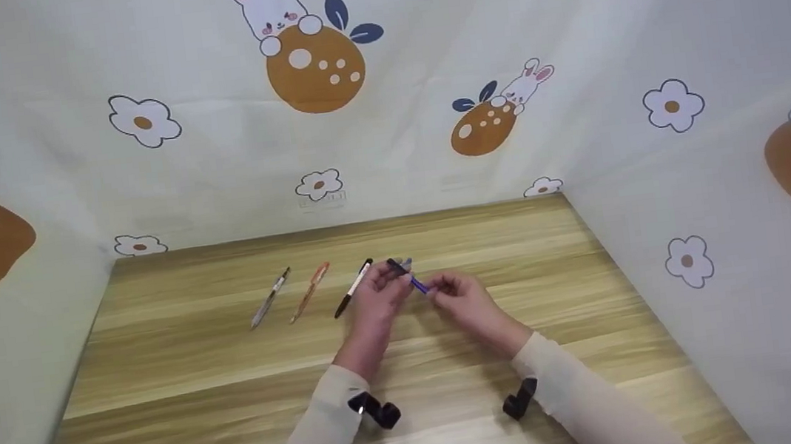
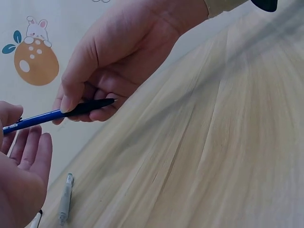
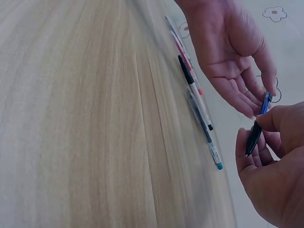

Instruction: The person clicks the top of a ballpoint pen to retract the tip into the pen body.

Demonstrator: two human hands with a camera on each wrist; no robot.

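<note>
A blue pen (image 1: 418, 284) with a black grip section is held up between both hands. My left hand (image 1: 378, 298) pinches its blue end between thumb and fingers, palm turned upward in the right wrist view. At the black section with the bare writing tip, the thumb and fingers of my right hand (image 1: 466, 303) grip the pen, clearest in the left wrist view. Just behind the left hand lies a clear pen with a teal end (image 3: 205, 128), mostly hidden in the head view. Beside that hand is a white pen with black ends (image 1: 354, 288).
Further left on the wood-grain table (image 1: 199, 393) lie an orange-red pen (image 1: 310, 291) and a grey clear pen (image 1: 270, 298), slanted roughly parallel. Pale printed curtains (image 1: 211, 168) with rabbits and flowers enclose the table at the back and sides.
</note>
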